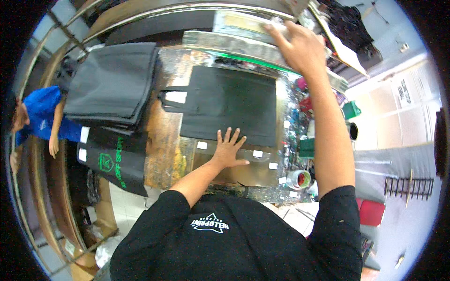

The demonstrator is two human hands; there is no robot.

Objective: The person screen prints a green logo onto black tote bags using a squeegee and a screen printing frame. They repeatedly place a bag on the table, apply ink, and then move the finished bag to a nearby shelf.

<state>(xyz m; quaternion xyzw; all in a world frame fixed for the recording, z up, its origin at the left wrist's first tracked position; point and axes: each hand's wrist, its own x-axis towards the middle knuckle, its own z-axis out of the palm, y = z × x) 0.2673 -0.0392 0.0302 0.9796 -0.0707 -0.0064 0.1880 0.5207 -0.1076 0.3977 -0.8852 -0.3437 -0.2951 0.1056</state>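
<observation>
A flat black fabric bag (229,103) lies on the worktable, its handle (173,102) toward the left. My left hand (227,152) is spread on it, fingertips over the near edge and palm on the brownish board (220,171) under it. Above the far side of the bag, a paint-smeared frame (234,43), apparently a printing screen, stands tilted up with a bright green strip along its lower edge. My right hand (302,49) reaches to the top of this frame, fingers curled over it; blur and the hand itself hide part of the grip.
To the left sits a stack of black bags (110,79), above a black bag with green print (115,159). A person in a blue shirt (44,110) stands beyond. At right are a cup with red contents (300,179), green containers (351,110) and a red seat (370,211).
</observation>
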